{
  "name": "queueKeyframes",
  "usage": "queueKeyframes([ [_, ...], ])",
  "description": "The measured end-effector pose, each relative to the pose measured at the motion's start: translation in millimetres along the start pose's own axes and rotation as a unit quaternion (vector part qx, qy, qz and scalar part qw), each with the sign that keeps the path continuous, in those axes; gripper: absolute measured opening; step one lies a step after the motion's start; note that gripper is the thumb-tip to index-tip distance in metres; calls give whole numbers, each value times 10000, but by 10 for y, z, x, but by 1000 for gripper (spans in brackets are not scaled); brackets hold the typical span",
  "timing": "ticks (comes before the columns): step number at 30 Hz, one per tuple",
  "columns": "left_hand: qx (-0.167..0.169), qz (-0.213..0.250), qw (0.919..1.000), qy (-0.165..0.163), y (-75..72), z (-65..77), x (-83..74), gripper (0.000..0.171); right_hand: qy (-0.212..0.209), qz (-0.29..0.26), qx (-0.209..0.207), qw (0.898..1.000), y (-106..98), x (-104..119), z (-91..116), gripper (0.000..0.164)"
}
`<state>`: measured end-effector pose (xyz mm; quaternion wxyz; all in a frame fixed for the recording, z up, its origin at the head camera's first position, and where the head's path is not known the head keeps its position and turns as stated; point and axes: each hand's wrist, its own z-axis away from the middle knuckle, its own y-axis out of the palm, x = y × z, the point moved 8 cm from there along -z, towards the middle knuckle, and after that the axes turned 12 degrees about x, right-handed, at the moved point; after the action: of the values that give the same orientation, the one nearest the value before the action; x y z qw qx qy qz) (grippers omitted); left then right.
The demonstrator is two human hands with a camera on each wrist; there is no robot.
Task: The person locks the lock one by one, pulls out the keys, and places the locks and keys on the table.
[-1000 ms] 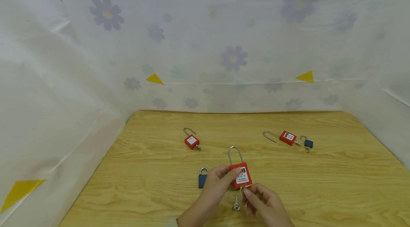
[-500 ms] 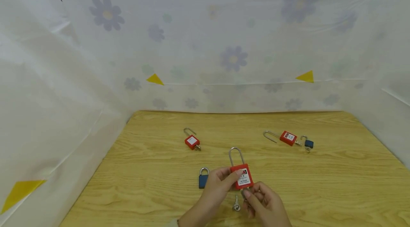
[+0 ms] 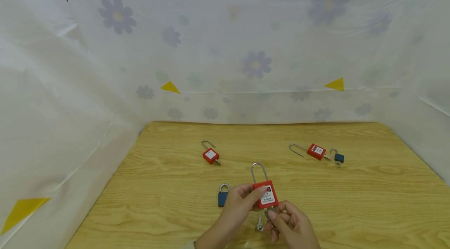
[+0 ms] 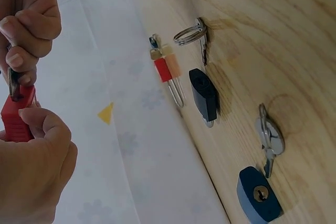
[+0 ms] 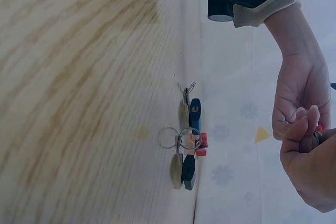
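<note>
My left hand [image 3: 237, 204] grips a red padlock [image 3: 267, 196] by its body, thumb across the white label. The long steel shackle of this padlock points away from me. At its bottom end, my right hand [image 3: 293, 221] pinches a key [image 4: 14, 83] that sits in the keyhole. Both hands hold the lock above the table. A blue padlock [image 3: 223, 199] stands just left of my left hand, partly covered by it. On the wood below lies a loose key [image 3: 259, 223]. The left wrist view also has a dark padlock [image 4: 203, 95] near a key with a ring [image 4: 202, 38].
Farther back on the wooden table [image 3: 158, 186] lie a red padlock [image 3: 211, 155] at left and another red padlock [image 3: 316, 151] at right, shackles out and keys attached. Beside the latter is a small blue padlock [image 3: 339, 158]. A flowered white curtain [image 3: 211, 46] encloses the table.
The red padlock has shifted slightly toward me and to the right in my left hand. My right fingers have turned the key, whose flat head now shows more.
</note>
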<state>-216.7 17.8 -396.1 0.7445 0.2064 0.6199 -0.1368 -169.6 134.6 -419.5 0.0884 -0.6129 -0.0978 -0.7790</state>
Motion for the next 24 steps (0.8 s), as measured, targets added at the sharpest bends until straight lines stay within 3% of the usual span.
queueKeyframes([
  [14, -16, -143, 9999, 54, -10, 1, -32, 30, -314, -150, 669, 9972, 12, -61, -12, 25],
  [24, -123, -198, 9997, 7, -69, -24, 10, 32, -207, -89, 1096, 9937, 71, -128, -15, 50],
])
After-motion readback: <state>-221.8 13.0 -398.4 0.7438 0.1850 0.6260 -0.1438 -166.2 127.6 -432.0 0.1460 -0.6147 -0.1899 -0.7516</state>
